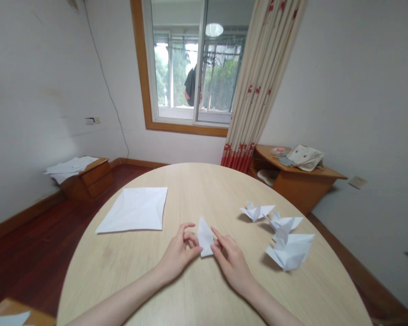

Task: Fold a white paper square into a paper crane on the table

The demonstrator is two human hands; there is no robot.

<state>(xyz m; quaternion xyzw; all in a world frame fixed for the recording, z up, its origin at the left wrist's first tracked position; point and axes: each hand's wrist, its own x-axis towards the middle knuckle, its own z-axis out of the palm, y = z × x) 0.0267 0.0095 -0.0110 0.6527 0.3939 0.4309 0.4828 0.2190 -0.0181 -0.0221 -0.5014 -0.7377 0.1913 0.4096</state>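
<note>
A small white piece of folded paper (206,239), pointed at the top like a narrow kite, lies between my hands near the middle of the round table. My left hand (180,251) holds its lower left edge by the thumb tip, with the index finger raised and bent and the other fingers curled. On the other side, my right hand (231,260) has the thumb at the lower right edge and the index finger stretched along the right side. Several folded paper cranes (289,253) stand to the right of my right hand.
A stack of white paper sheets (134,210) lies on the left of the round wooden table (197,181). Beyond are a low drawer cabinet (97,176) with papers, and a corner desk (309,181) with a cloth bag (305,156). A curtain (255,86) hangs beside the window.
</note>
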